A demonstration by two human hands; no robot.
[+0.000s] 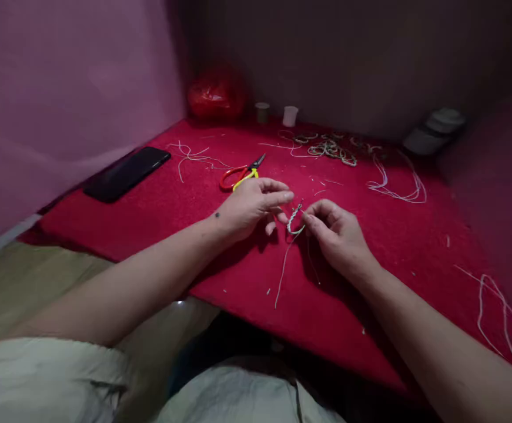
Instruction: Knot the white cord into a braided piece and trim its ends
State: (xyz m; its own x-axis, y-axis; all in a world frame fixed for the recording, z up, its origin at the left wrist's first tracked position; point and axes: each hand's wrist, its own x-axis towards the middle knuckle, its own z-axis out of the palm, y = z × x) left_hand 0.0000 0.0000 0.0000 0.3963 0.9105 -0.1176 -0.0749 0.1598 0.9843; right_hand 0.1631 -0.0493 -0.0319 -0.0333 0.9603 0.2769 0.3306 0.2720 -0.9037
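Note:
A short braided cord bracelet (pixel 294 220), pale green and white, hangs between my two hands over a red cloth-covered table (pixel 370 258). My right hand (pixel 337 235) pinches its right end with closed fingers. My left hand (pixel 251 205) holds the other side, thumb and fingers pressed together at the braid. Loose cord ends (pixel 282 273) trail down from the braid onto the cloth toward me.
Scissors with red and yellow handles (pixel 241 173) lie just beyond my left hand. A black phone (pixel 127 172) rests at the left edge. Finished braids (pixel 328 148) and loose cords (pixel 397 185) lie farther back; two small cups (pixel 290 116) and a red bag (pixel 216 94) stand by the wall.

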